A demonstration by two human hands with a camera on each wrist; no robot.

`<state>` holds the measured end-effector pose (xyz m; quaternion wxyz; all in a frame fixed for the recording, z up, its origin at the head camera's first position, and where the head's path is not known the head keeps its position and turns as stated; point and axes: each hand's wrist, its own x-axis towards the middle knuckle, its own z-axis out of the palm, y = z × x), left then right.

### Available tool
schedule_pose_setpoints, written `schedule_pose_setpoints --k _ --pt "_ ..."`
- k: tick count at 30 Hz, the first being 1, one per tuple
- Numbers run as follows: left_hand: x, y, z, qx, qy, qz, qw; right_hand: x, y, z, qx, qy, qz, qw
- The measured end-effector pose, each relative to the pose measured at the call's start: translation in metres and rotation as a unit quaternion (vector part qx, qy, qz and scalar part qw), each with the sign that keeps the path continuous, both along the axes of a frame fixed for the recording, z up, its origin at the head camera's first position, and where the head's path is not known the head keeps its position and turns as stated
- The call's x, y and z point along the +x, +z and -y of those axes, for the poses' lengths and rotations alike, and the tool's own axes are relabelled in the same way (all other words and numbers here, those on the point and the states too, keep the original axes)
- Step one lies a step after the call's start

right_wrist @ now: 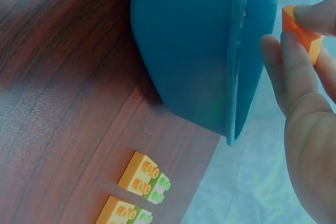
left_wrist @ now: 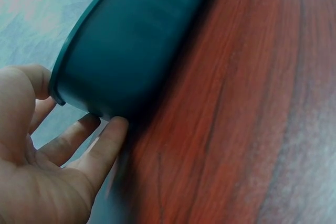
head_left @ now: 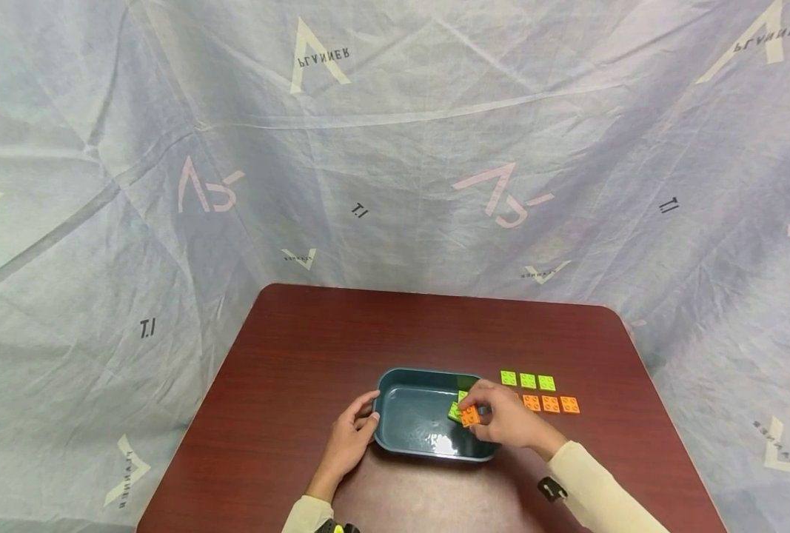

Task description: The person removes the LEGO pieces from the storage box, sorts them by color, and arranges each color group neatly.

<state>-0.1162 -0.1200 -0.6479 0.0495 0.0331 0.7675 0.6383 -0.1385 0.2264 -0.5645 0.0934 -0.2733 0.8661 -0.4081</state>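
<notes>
My right hand (head_left: 504, 418) pinches an orange toy building brick (head_left: 470, 416) between thumb and fingers, over the right end of a dark teal plastic basin (head_left: 395, 448). In the right wrist view the orange brick (right_wrist: 302, 34) is tilted beside the rim. Green bricks (head_left: 454, 411) show inside the basin, partly hidden by the right hand and its brick. My left hand (head_left: 349, 442) rests at the basin's left end. In the left wrist view its fingers (left_wrist: 109, 141) touch the outer wall, with the thumb beside the rim.
Right of the basin, three green bricks (head_left: 528, 380) lie in a row behind a row of orange bricks (head_left: 551, 404), one of these partly covered by the right hand. Everything stands on a reddish-brown table (head_left: 288, 355), with a pale printed cloth (head_left: 395, 185) hanging behind it.
</notes>
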Motion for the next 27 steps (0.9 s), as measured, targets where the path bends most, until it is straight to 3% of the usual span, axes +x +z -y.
schedule_pose_setpoints --k 7,13,21,27 --pt "0.0 0.001 0.0 -0.001 0.0 -0.001 1.0 0.002 0.004 -0.01 -0.025 -0.027 0.006 0.999" --pt "0.002 0.002 0.0 0.012 0.001 0.002 0.9999 0.005 0.008 -0.019 -0.023 -0.061 -0.026 0.998" --pt "0.002 0.002 0.0 -0.001 0.001 0.0 1.0 0.01 0.01 -0.034 -0.065 -0.107 0.019 0.992" --pt "0.002 0.003 -0.001 -0.011 0.002 0.001 0.9999 0.012 0.009 -0.053 -0.076 -0.13 -0.024 0.988"
